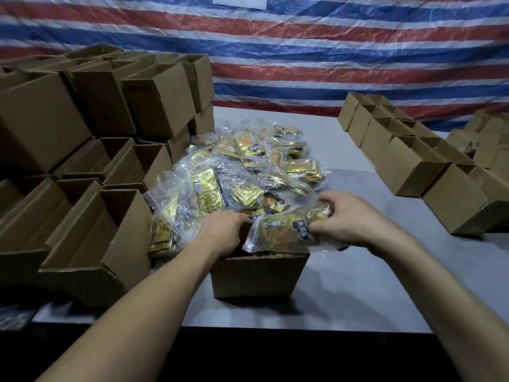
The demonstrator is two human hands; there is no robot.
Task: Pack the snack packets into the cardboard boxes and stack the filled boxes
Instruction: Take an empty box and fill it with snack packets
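A small open cardboard box (259,277) stands on the grey table near its front edge. My left hand (224,230) grips the box's left rim, fingers curled over the edge. My right hand (349,219) holds a clear bag of gold snack packets (283,230) that lies across the box's open top. Behind the box a big heap of gold snack packets (248,166) in clear bags covers the middle of the table.
Stacks of open cardboard boxes (91,150) crowd the left side, the nearest (107,244) beside the heap. A row of small open boxes (413,161) runs along the right. A striped tarp (303,51) hangs behind. The grey table (358,285) ends near me.
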